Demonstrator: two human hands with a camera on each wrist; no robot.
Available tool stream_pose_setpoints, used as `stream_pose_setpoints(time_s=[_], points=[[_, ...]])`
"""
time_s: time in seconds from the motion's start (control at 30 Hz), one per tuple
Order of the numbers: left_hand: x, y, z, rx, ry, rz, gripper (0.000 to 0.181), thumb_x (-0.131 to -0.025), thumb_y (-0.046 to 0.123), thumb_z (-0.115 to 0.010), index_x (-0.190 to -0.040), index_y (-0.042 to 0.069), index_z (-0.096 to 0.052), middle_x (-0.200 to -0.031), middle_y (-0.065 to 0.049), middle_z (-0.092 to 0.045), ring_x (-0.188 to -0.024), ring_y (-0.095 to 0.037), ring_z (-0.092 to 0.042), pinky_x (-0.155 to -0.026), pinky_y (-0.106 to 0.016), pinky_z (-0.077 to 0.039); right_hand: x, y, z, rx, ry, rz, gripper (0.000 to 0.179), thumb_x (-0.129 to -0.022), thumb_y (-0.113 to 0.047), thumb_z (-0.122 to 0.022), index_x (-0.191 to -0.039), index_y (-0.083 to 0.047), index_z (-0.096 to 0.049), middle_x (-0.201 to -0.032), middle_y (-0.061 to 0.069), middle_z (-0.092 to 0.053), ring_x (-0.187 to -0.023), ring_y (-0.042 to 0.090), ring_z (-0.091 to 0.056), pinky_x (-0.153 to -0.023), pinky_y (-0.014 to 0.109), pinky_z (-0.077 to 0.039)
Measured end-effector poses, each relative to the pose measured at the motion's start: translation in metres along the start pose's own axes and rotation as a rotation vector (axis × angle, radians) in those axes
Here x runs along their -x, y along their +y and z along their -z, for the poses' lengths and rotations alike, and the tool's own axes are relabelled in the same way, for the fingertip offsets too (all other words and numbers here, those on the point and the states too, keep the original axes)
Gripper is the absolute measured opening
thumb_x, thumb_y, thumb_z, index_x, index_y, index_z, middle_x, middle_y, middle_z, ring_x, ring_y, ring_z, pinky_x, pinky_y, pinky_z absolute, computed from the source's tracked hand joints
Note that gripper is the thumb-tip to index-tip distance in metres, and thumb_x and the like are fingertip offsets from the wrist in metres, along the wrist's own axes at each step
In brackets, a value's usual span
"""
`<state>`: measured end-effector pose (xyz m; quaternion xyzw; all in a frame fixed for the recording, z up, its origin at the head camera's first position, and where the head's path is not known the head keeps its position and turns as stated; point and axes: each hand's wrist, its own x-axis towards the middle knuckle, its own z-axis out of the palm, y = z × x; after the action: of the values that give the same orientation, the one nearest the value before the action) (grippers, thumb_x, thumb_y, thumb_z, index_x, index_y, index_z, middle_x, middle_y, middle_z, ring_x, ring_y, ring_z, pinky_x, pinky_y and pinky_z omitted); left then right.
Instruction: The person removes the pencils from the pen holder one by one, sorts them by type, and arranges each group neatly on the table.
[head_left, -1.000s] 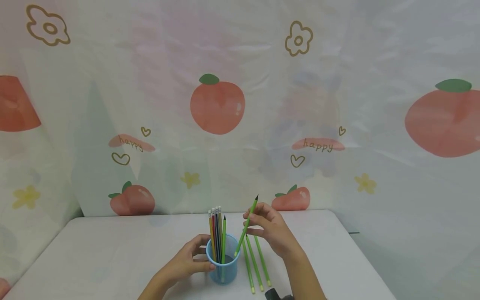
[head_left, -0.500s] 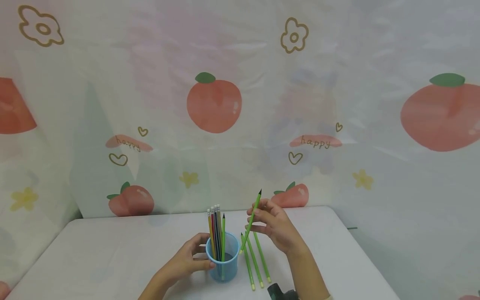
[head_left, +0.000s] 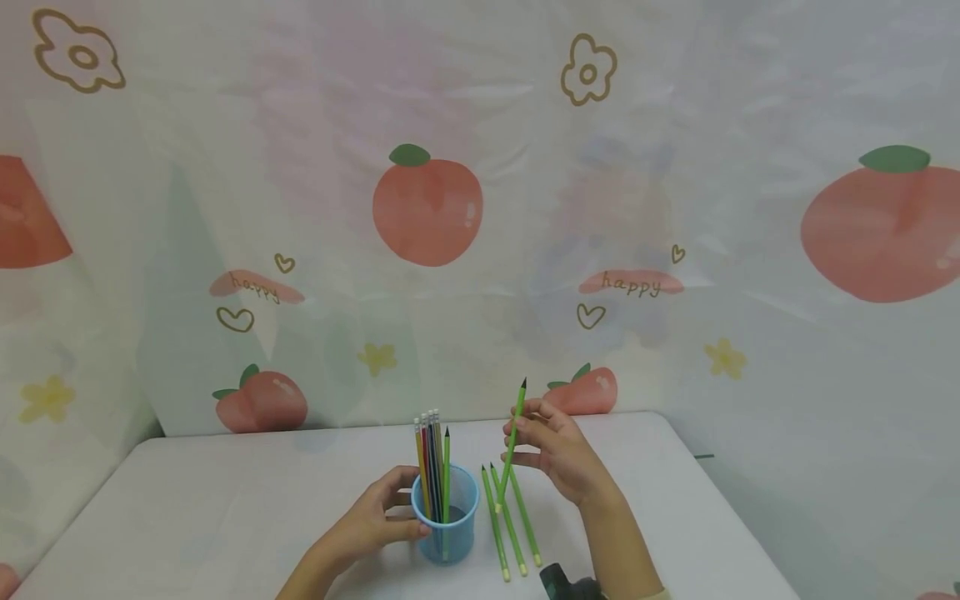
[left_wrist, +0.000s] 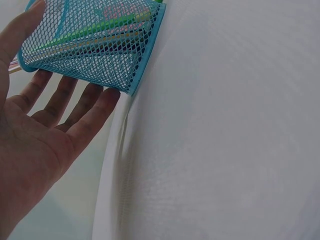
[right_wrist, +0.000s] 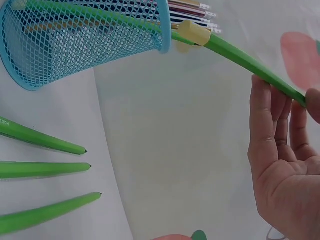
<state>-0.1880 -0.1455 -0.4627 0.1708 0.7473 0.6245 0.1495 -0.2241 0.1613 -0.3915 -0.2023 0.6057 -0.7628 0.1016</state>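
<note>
My left hand [head_left: 371, 521] holds a blue mesh pencil cup [head_left: 454, 546] from its left side, thumb near the front rim and fingers behind. Several pencils [head_left: 424, 458] with white erasers lean inside it, beside one green pencil [head_left: 447, 471] standing point up. To the right, my right hand [head_left: 562, 458] pinches another green pencil [head_left: 513, 446] between thumb and fingers. That pencil is tilted, black point up, its yellowish end low and to the right of the cup. In the right wrist view, this end [right_wrist: 194, 33] overlaps the pencils sticking out of the cup.
Three green pencils [head_left: 512, 529] lie side by side on the white table [head_left: 247, 508], right of the cup, points away from me. A black device [head_left: 558, 583] is by the right forearm. Behind the table hangs a printed backdrop [head_left: 510, 208].
The right hand has moved right with its green pencil. The pencil's lower end has shifted from the cup's mouth to over the lying pencils. The left hand stays on the cup.
</note>
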Motion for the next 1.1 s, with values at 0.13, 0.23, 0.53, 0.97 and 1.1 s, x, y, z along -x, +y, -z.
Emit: stream_pose_setpoints(time_s=[0.13, 0.23, 0.53, 0.97, 1.1], points=[[-0.001, -0.002, 0.001, -0.008, 0.0, 0.002, 0.068, -0.082, 0.022, -0.082, -0.139, 0.009, -0.048, -0.14, -0.016, -0.053, -0.125, -0.035, -0.055, -0.103, -0.052, -0.05, 0.0, 0.0, 0.001, 0.005, 0.02, -0.01, 0.018, -0.1, -0.011, -0.058, -0.116, -0.006, -0.052, -0.101, 0.006, -0.061, -0.091, 0.02, -0.065, -0.087, 0.048, -0.059], [-0.001, -0.003, 0.001, -0.012, 0.0, 0.001, 0.069, -0.082, 0.023, -0.082, -0.14, 0.009, -0.047, -0.14, -0.016, -0.052, -0.126, -0.036, -0.054, -0.103, -0.052, -0.05, 0.001, 0.0, 0.002, 0.004, 0.048, -0.024, 0.019, -0.1, -0.012, -0.059, -0.117, -0.006, -0.053, -0.101, 0.007, -0.062, -0.091, 0.021, -0.065, -0.087, 0.048, -0.059], [-0.001, -0.003, 0.002, -0.018, 0.004, 0.002, 0.069, -0.082, 0.023, -0.083, -0.139, 0.009, -0.047, -0.14, -0.016, -0.052, -0.127, -0.037, -0.054, -0.103, -0.052, -0.049, 0.0, 0.005, 0.009, 0.03, 0.071, -0.039, 0.023, -0.099, -0.014, -0.061, -0.118, -0.005, -0.053, -0.101, 0.007, -0.063, -0.091, 0.021, -0.066, -0.087, 0.048, -0.059], [-0.001, -0.001, 0.0, -0.014, 0.009, 0.001, 0.067, -0.083, 0.02, -0.081, -0.139, 0.007, -0.048, -0.139, -0.015, -0.053, -0.126, -0.036, -0.054, -0.103, -0.053, -0.049, 0.0, 0.015, 0.017, 0.173, 0.135, -0.094, 0.023, -0.099, -0.015, -0.062, -0.117, -0.003, -0.052, -0.102, 0.012, -0.064, -0.09, 0.023, -0.067, -0.085, 0.046, -0.06], [-0.001, -0.001, 0.0, -0.021, 0.011, 0.004, 0.066, -0.083, 0.02, -0.081, -0.139, 0.008, -0.048, -0.14, -0.015, -0.053, -0.126, -0.036, -0.054, -0.103, -0.053, -0.049, -0.001, 0.018, 0.017, 0.219, 0.158, -0.115, 0.027, -0.098, -0.014, -0.063, -0.118, 0.0, -0.052, -0.103, 0.017, -0.065, -0.09, 0.024, -0.067, -0.084, 0.047, -0.06]])
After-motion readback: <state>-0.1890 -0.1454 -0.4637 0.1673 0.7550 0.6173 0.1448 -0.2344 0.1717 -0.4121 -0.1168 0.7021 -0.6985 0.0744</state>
